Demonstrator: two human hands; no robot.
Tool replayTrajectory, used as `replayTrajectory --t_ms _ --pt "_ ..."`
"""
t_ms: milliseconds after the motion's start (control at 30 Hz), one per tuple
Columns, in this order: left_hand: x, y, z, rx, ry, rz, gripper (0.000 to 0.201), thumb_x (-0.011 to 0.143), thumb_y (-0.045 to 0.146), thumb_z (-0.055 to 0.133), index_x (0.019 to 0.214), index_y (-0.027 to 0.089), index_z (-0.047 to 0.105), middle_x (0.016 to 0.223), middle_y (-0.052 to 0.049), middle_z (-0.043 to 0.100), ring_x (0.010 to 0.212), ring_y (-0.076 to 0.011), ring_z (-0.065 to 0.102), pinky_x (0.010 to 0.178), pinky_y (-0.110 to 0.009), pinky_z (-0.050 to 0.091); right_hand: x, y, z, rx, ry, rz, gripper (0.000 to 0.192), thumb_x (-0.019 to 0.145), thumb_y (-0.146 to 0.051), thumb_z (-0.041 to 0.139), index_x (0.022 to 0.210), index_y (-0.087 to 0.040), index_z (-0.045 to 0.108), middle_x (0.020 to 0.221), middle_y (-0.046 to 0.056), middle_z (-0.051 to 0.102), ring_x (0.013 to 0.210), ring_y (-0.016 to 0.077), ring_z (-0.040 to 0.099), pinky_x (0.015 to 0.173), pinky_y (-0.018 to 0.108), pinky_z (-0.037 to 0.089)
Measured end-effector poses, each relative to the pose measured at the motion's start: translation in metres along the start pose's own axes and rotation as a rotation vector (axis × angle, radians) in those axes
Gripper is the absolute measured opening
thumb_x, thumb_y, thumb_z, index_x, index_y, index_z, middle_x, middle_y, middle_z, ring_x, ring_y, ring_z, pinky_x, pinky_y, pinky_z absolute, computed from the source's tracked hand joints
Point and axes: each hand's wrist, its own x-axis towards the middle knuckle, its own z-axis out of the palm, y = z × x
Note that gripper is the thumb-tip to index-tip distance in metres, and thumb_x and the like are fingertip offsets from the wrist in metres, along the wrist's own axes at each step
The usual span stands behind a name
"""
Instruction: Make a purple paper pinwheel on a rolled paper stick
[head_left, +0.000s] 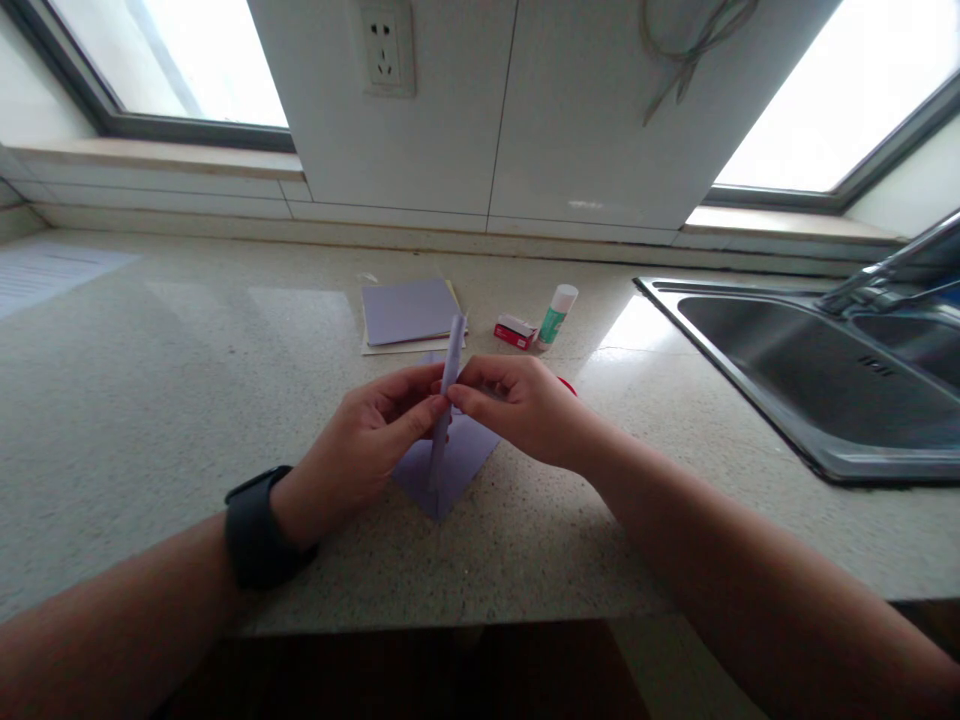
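Near the front of the counter, my left hand (375, 425) and my right hand (525, 405) meet around a narrow piece of folded purple paper (454, 345). It stands nearly upright, leaning slightly, with my thumbs and fingers pinching it from both sides at mid-length. Beneath my hands, a flat sheet of purple paper (469, 455) lies with one corner toward me; whether it joins the held piece I cannot tell. A red curved edge (568, 385) shows behind my right hand, the rest of it hidden.
Behind my hands lies a stack of purple and cream paper (409, 310). To its right are a small red and white box (514, 332) and an upright glue stick (556, 317). A steel sink (795, 390) is at right, a printed sheet (56, 270) far left.
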Motion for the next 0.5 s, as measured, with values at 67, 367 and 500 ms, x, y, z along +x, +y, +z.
replayTrajectory --t_ms 67,367,500 --pt "-0.0009 0.0018 0.0001 0.007 0.011 -0.001 0.033 0.089 0.031 0.075 0.121 0.024 0.075 0.106 -0.006 0.076 0.088 -0.0147 0.067 0.079 -0.025 0.054 0.0000 -0.0005 0.0000 -0.002 -0.002 0.008 0.025 0.095 -0.036 0.060 0.085 -0.015 0.070 0.072 -0.001 0.062 0.067 0.0117 0.051 0.061 0.027 0.036" --pt "-0.0029 0.0067 -0.0011 0.121 0.061 0.003 0.038 0.081 0.031 0.083 0.118 0.025 0.077 0.102 -0.005 0.078 0.093 -0.0196 0.070 0.085 -0.029 0.055 -0.0010 -0.0023 -0.0002 -0.022 -0.006 0.028 0.024 0.093 -0.036 0.062 0.088 -0.016 0.073 0.074 0.000 0.063 0.068 0.0121 0.051 0.061 0.027 0.036" --pt "-0.0032 0.0052 -0.0022 0.111 0.077 0.004 0.029 0.087 0.033 0.077 0.116 0.027 0.079 0.103 -0.004 0.079 0.094 -0.0181 0.071 0.085 -0.028 0.056 -0.0014 -0.0017 0.0006 -0.051 0.006 0.029 0.023 0.092 -0.036 0.063 0.086 -0.016 0.073 0.072 -0.001 0.062 0.067 0.0118 0.049 0.061 0.028 0.035"
